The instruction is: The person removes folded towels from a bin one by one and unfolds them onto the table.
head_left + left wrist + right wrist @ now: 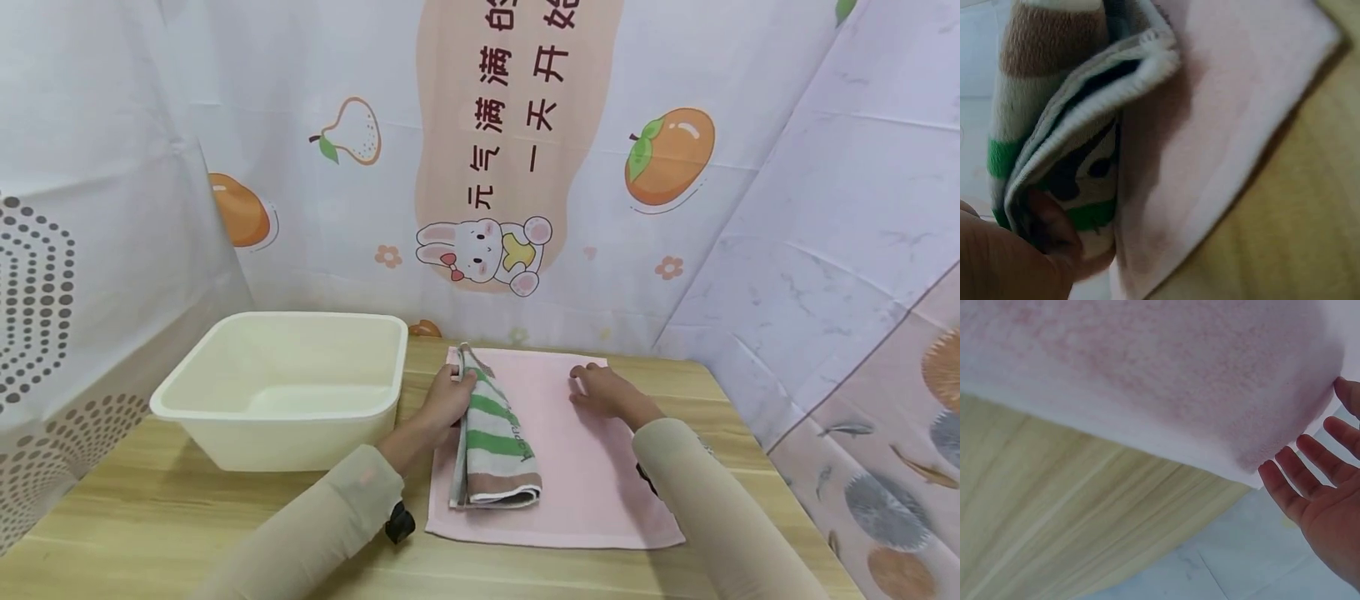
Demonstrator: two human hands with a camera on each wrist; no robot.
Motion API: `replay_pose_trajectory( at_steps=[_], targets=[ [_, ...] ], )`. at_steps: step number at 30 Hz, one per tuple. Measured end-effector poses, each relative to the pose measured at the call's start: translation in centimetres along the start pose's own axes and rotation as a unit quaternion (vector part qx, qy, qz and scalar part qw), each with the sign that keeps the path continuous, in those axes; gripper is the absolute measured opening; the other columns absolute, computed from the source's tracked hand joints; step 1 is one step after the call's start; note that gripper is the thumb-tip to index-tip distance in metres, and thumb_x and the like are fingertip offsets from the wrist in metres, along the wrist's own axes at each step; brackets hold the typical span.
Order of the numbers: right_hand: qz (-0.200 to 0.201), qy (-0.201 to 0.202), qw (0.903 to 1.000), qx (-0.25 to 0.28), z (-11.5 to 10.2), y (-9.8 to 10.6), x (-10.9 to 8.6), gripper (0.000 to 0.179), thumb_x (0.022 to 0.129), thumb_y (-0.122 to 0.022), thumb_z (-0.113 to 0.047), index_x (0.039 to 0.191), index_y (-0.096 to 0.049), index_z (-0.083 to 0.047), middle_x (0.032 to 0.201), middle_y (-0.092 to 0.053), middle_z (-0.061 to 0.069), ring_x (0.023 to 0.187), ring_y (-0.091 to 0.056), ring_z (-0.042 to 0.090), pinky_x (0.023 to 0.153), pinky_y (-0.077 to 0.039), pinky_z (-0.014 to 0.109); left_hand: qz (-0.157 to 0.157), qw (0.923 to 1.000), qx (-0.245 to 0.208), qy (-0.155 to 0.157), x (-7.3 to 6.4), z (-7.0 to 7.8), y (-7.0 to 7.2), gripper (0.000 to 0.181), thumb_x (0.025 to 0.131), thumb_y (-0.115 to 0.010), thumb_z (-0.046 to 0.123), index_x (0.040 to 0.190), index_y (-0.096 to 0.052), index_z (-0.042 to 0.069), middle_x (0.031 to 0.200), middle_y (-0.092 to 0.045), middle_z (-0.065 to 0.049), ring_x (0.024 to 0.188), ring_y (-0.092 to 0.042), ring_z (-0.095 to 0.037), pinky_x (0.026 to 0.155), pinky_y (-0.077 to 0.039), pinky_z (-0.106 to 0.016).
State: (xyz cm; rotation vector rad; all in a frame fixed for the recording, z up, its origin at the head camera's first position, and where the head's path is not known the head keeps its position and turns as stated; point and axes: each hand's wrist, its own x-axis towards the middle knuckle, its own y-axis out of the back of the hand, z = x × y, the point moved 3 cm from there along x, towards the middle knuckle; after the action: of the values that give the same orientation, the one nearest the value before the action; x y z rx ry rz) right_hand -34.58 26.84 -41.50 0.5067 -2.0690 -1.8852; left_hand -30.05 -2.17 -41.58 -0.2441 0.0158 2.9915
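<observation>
A folded towel (491,421) with green, white and brown stripes is held by its left side in my left hand (447,397), over a pink towel (577,475) spread on the table. In the left wrist view, the thumb and fingers (1013,259) pinch the striped towel's (1050,50) folded layers, partly hidden by the cloth. My right hand (607,392) is over the far right part of the pink towel. From the right wrist, its fingers (1282,487) look spread and extended beside the pink towel's (1166,375) edge, holding nothing.
A cream plastic basin (262,419) stands on the wooden table (135,517), left of the towels. Behind the table hangs a printed curtain (337,217) with fruit and a rabbit, and patterned sheets hang at both sides.
</observation>
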Motion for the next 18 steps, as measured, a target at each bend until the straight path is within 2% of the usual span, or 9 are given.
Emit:
replay_pose_trajectory(
  at_steps=[5,7,9,12,14,18],
  targets=[
    [0.005,-0.006,0.9999,-0.007,-0.1,-0.1,-0.2,0.03,0.099,-0.063,-0.016,0.122,-0.063,0.004,0.109,-0.061,0.023,0.098,-0.06,0.045,0.092,-0.051,0.057,0.01,0.9996,0.004,0.024,-0.2,-1.1,0.3,0.042,0.109,-0.044,0.02,0.145,-0.035,-0.001,0.129,-0.058,-0.023,0.112,-0.065,-0.032,0.097,-0.054,-0.042],
    [0.004,-0.011,0.9999,-0.012,-0.3,-0.2,-0.3,0.027,0.1,-0.061,-0.016,0.119,-0.063,0.003,0.107,-0.06,0.021,0.096,-0.059,0.045,0.09,-0.051,0.057,0.007,0.9995,-0.006,0.03,-0.5,-1.5,0.3,0.043,0.108,-0.045,0.016,0.146,-0.035,-0.002,0.132,-0.058,-0.025,0.115,-0.065,-0.033,0.1,-0.053,-0.042],
    [0.001,-0.016,0.9998,-0.014,-0.4,-0.2,-0.4,0.025,0.101,-0.06,-0.016,0.118,-0.063,0.002,0.106,-0.059,0.02,0.094,-0.057,0.043,0.087,-0.051,0.057,-0.003,0.9985,-0.03,0.046,-1.0,-1.8,0.4,0.044,0.108,-0.047,0.013,0.147,-0.034,-0.001,0.132,-0.059,-0.026,0.116,-0.065,-0.035,0.097,-0.056,-0.044],
    [0.001,-0.018,0.9996,-0.02,-0.7,-0.3,-0.5,0.021,0.102,-0.059,-0.015,0.116,-0.062,0.001,0.103,-0.057,0.019,0.091,-0.056,0.041,0.083,-0.052,0.057,-0.034,0.9952,-0.057,0.072,-2.0,-2.3,0.5,0.042,0.106,-0.05,0.011,0.144,-0.038,-0.002,0.126,-0.065,-0.026,0.108,-0.07,-0.039,0.085,-0.06,-0.048],
    [0.005,-0.017,0.9996,-0.021,-0.8,-0.4,-0.5,0.02,0.101,-0.059,-0.015,0.115,-0.062,0.0,0.101,-0.057,0.018,0.09,-0.056,0.04,0.081,-0.052,0.057,-0.058,0.9927,-0.057,0.089,-2.7,-2.5,0.6,0.043,0.104,-0.053,0.011,0.143,-0.039,-0.002,0.12,-0.068,-0.026,0.103,-0.071,-0.04,0.079,-0.061,-0.051],
    [0.008,-0.018,0.9996,-0.022,-0.8,-0.5,-0.5,0.02,0.101,-0.058,-0.015,0.115,-0.062,0.0,0.101,-0.057,0.018,0.09,-0.056,0.041,0.081,-0.052,0.057,-0.083,0.9887,-0.055,0.112,-4.0,-2.9,0.6,0.051,0.1,-0.056,0.006,0.142,-0.028,0.002,0.111,-0.07,-0.026,0.093,-0.073,-0.038,0.073,-0.062,-0.052]
  ],
)
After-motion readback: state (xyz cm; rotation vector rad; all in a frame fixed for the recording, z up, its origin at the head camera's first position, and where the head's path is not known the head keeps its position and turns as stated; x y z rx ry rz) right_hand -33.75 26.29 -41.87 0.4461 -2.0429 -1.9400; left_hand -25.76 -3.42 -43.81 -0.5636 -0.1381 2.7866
